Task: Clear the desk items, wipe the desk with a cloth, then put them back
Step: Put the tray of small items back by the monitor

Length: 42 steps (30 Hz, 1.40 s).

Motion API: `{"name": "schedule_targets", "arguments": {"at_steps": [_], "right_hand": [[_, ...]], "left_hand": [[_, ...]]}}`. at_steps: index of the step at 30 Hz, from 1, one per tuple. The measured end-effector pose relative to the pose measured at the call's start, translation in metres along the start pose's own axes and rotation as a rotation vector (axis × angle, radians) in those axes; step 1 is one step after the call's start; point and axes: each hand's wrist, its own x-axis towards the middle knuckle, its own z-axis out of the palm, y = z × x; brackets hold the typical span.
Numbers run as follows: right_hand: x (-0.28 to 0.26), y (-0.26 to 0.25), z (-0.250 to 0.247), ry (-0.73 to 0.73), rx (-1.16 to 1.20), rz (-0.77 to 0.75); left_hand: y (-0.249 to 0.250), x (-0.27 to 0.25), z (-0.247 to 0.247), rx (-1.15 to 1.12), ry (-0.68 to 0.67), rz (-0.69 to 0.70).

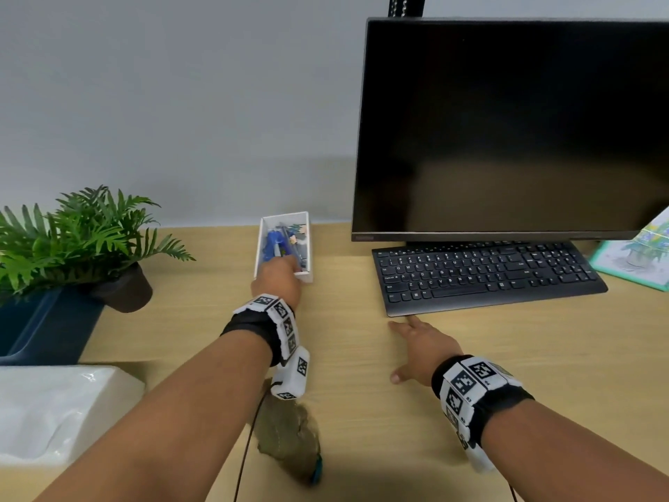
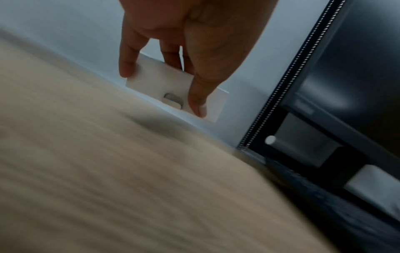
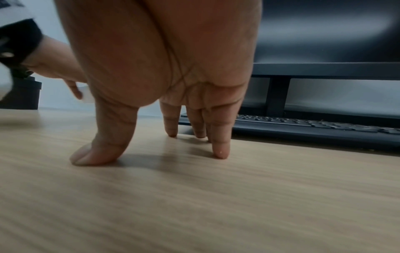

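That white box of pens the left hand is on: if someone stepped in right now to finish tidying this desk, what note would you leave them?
Left hand: fingers grip the near end of the white pen box, which sits near the wall, left of the monitor.
Right hand: open, fingertips resting on the desk just in front of the keyboard; holds nothing.
Cloth: crumpled on the desk's near edge, under the left forearm.
Plant: far left, beside a blue tray.
I cannot tell whether wiping is done. Left: settle the box, then check the remaining items.
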Motion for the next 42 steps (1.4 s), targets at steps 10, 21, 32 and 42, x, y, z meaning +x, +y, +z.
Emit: {"name": "schedule_targets", "arguments": {"at_steps": [10, 21, 32, 42], "right_hand": [[-0.001, 0.007, 0.002, 0.027, 0.032, -0.04], [-0.001, 0.017, 0.007, 0.041, 0.016, -0.09], [-0.023, 0.066, -0.009, 0.18, 0.388, -0.066], [-0.037, 0.079, -0.002, 0.026, 0.144, -0.089]], "left_hand": [[0.081, -0.01, 0.039, 0.162, -0.207, 0.095], [0.089, -0.013, 0.062, 0.167, -0.252, 0.138], [0.085, -0.047, 0.038, 0.208, -0.161, 0.103], [0.088, -0.094, 0.027, 0.303, -0.276, 0.123]]}}
